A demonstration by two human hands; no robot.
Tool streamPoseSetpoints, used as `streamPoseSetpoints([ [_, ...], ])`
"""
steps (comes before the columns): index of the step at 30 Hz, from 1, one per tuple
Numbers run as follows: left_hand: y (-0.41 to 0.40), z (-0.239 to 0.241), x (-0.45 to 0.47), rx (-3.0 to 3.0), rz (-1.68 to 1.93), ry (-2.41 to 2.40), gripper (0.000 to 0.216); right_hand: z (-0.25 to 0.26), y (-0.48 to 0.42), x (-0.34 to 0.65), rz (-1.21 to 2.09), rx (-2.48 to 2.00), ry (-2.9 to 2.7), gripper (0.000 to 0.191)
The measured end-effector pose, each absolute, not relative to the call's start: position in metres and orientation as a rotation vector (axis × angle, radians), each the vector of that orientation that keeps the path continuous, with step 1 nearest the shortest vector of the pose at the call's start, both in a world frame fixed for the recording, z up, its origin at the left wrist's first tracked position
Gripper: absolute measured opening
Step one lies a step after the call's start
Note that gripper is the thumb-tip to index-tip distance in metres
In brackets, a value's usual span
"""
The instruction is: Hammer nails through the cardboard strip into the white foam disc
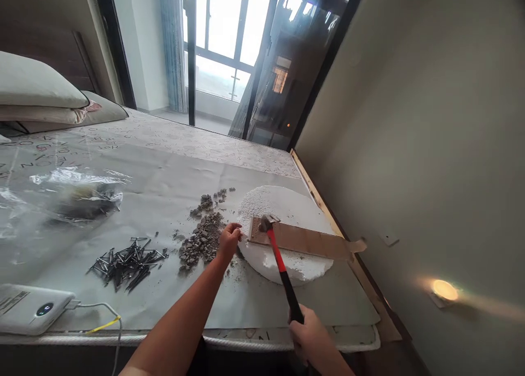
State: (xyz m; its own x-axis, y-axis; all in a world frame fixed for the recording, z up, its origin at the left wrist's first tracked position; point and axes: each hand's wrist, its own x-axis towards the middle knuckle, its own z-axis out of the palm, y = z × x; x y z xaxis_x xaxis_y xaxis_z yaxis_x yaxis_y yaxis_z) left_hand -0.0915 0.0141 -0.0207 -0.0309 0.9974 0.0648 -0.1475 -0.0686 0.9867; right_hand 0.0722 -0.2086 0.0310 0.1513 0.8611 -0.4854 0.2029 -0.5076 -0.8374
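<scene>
My right hand (309, 332) grips the black end of a hammer (283, 269) with a red and black handle. The hammer's head is over the left part of a brown wooden board (309, 240); I cannot tell whether it touches. The board lies across a round white foam slab (301, 209). Beside the board's left end, my left hand (230, 239) has its fingers curled together; whatever they may hold is too small to make out. Grey rubble (203, 239) lies just left of that hand. Farther left is a pile of dark nails (129, 264).
A grey sheet (164, 179) covers part of the mattress. A clear plastic bag (77, 195) with dark contents lies at left. In front of it is a white power bank (35, 309) with a cable. Folded bedding (39, 86) sits far left; the wall (430, 163) is close on the right.
</scene>
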Motion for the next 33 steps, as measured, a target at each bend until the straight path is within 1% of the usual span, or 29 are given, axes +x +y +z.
streamPoseSetpoints([
  [4, 0.011, -0.011, -0.119, 1.263, 1.353, 1.365, 0.022, 0.032, -0.212, 0.07, 1.401, -1.641, -0.976, 0.012],
  [6, 0.007, -0.007, -0.136, 1.414, 1.254, 1.553, 0.024, 0.027, -0.214, 0.065, 1.446, -1.558, -0.967, 0.013],
  [9, -0.003, -0.007, -0.162, 1.688, 0.901, 1.779, 0.023, 0.011, -0.218, 0.06, 1.51, -1.494, -0.875, 0.017],
  [12, -0.014, -0.012, -0.185, 1.902, 0.469, 1.867, 0.018, 0.0, -0.224, 0.059, 1.552, -1.485, -0.796, 0.019],
  [15, -0.025, -0.015, -0.202, 2.019, 0.146, 1.846, 0.014, 0.004, -0.228, 0.063, 1.585, -1.463, -0.832, 0.019],
  [17, -0.031, -0.014, -0.21, 2.053, 0.009, 1.815, 0.015, 0.013, -0.228, 0.066, 1.553, -1.468, -0.893, 0.018],
  [21, -0.039, -0.011, -0.213, 2.076, -0.042, 1.782, 0.019, 0.025, -0.221, 0.063, 1.461, -1.516, -0.951, 0.016],
  [26, -0.04, -0.016, -0.206, 2.077, -0.043, 1.752, 0.02, 0.029, -0.211, 0.053, 1.58, -1.654, -0.923, 0.015],
  [30, -0.036, -0.025, -0.204, 2.082, -0.033, 1.712, 0.02, 0.032, -0.213, 0.055, 1.505, -1.565, -1.003, 0.012],
  [33, -0.034, -0.028, -0.209, 2.064, -0.08, 1.737, 0.015, 0.031, -0.216, 0.059, 1.471, -1.528, -1.019, 0.014],
])
